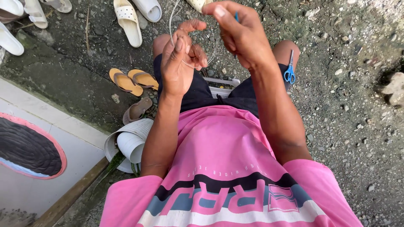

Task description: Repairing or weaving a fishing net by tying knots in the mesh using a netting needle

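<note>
I sit over dark gravelly ground (349, 84) scattered with small pale stones. Far to my left lie several white plastic sandals (127, 20), and nearer, just left of my knee, a pair of orange flip-flops (134, 80) with a brown sandal (136, 110) beside them. Close by my left elbow two white plastic pipe pieces (130, 145) lie on their sides, open ends toward me. Further left is a pale tiled step (63, 130) carrying a dark oval mat with a pink rim (29, 149). Between my thighs shows the edge of a white plastic seat (223, 84). A pair of blue-handled scissors (289, 71) rests on my right thigh, on my black shorts (202, 90). My pink shirt with dark, blue and white banded lettering (223, 168) fills the near part of the view and hides my lap.

Both forearms rise in front of me and block the ground beyond my knees. My left hand (179, 63) is held upright, back toward me, fingers curled half closed, with a thin pale translucent line (171, 25) running across the fingers and looping upward and away. My right hand (240, 31) is raised higher and further off, fingers bent inward and pinched together on the same line, with a small blue thing (237, 17) showing just behind the fingers; I cannot tell what it is. The line hangs between the two hands, above my knees.
</note>
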